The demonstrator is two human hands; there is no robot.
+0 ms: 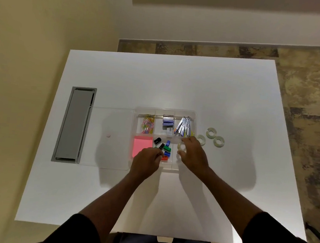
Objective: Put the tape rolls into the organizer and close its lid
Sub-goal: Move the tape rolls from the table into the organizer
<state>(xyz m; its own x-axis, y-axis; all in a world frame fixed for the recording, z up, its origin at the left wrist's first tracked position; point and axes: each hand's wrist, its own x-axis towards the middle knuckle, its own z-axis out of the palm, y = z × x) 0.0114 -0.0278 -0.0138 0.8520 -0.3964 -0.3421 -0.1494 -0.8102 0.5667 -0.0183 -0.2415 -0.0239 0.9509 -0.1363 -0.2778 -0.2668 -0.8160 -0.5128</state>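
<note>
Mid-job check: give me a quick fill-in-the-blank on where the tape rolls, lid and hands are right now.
1. ____ tape rolls lie on the table outside the organizer.
2. The right hand holds a roll over the organizer's near-____ compartment.
3. The clear lid lies to the organizer's ____.

Missing: three; right; left

both forearms reach forward; left hand (146, 162) loosely curled, right hand (194, 154) pinching with thumb and fingers (185, 140) spread

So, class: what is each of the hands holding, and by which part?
The right hand pinches a tape roll by its rim, over the organizer. The left hand is curled over the clips; any hold cannot be told.
</note>
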